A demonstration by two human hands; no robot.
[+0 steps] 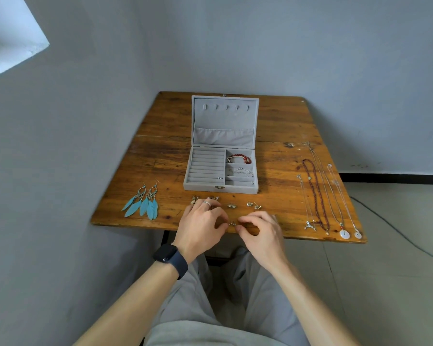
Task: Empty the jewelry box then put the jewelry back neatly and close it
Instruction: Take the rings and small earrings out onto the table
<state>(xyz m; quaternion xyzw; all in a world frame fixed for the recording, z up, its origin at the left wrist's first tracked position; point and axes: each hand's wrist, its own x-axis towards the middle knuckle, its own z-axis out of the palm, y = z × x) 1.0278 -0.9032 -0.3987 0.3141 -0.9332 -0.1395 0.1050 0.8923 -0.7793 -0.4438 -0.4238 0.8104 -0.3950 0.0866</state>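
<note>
Fingers [250,217] of left hand [200,222], right hand [261,232] curled, pinching tiny metal studs [232,223] at worn wood bench [160,158] edge; grey velvet box [198,187] open.

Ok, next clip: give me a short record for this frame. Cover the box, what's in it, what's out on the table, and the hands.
box: jewelry box, open, lid upright, mid-table
inside: red bead bracelet and silver bangle, right compartments
table, left side: blue feather earrings
table, right side: necklaces laid out lengthwise
in front of box: loose earrings in a row
left hand: pinches small studs at the near edge
right hand: pinches the same studs
</note>
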